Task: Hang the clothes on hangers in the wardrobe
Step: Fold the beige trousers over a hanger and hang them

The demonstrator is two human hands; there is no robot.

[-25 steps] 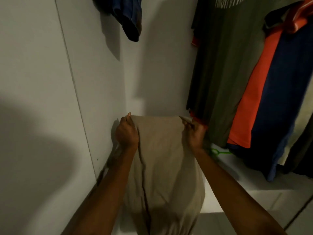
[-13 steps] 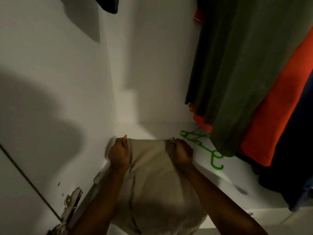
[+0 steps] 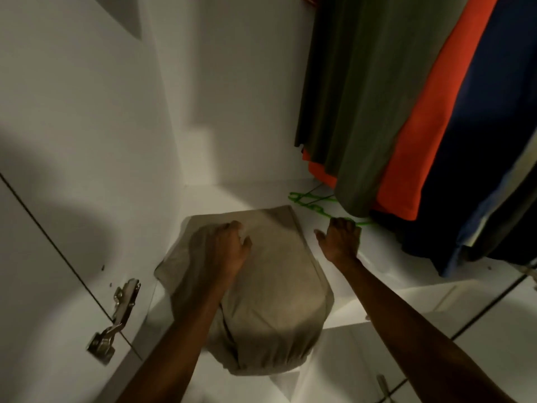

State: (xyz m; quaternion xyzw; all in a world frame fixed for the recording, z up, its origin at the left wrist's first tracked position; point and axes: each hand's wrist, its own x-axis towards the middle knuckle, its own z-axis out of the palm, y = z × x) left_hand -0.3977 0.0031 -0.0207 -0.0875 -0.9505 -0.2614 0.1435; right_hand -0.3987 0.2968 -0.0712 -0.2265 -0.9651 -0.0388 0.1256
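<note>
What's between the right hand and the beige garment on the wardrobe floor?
Head view: only a bare strip of white wardrobe floor separates the right hand from the beige garment; the hand is off the cloth, by the green hanger.

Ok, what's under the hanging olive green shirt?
A green hanger lies on the white shelf there, the right hand reaching toward it. Its far end is covered by the olive shirt.

We see a metal hinge (image 3: pixel 112 324) low on the left by the door edge, white tiled floor (image 3: pixel 479 353) at btm right.
</note>
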